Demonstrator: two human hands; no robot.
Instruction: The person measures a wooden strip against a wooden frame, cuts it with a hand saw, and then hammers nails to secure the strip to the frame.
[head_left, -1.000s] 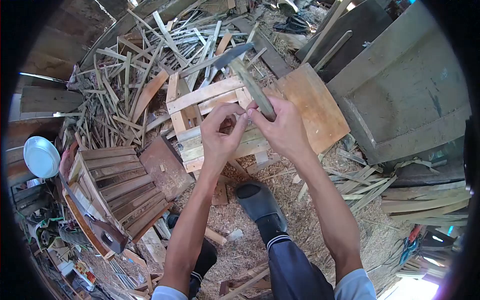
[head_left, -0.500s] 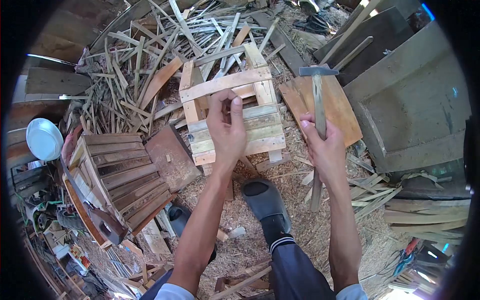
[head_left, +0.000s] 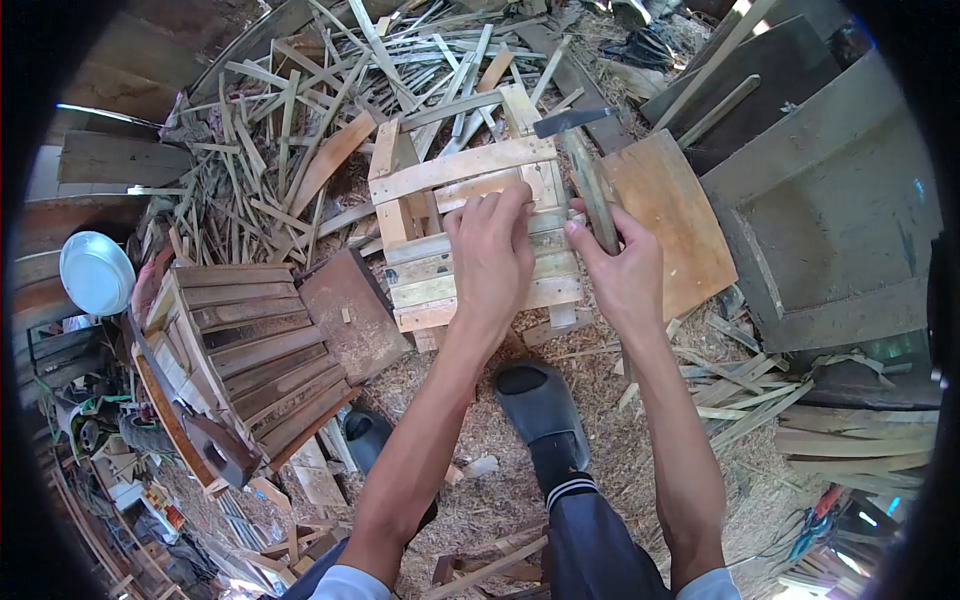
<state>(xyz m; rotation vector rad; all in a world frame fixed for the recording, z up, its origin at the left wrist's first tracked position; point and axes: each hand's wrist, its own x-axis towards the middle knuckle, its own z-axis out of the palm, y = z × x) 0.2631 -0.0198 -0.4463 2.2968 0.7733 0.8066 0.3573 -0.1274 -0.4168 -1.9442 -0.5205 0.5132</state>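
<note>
A small slatted wooden frame [head_left: 455, 172] of pale boards stands on the floor in front of me. Over its slats is my left hand [head_left: 490, 250], closed with fingertips curled down at the right part of the frame; whatever they pinch, if anything, is hidden. At the frame's right edge, my right hand [head_left: 622, 270] grips the wooden handle of a hammer [head_left: 591, 185] partway along. The hammer's dark metal head points up and left, above the frame's upper right corner.
A second slatted wooden piece [head_left: 270, 345] stands at the left, with a handsaw [head_left: 212, 440] against it. Scrap strips [head_left: 270, 150] pile up behind. A brown board [head_left: 665, 225] lies on the right near large panels [head_left: 830, 210]. Sawdust covers the floor around my shoes [head_left: 540, 405].
My left hand has moved right across the frame and its fingers now curl downward. My right hand has brought the hammer left and up, its head tilting toward the frame.
</note>
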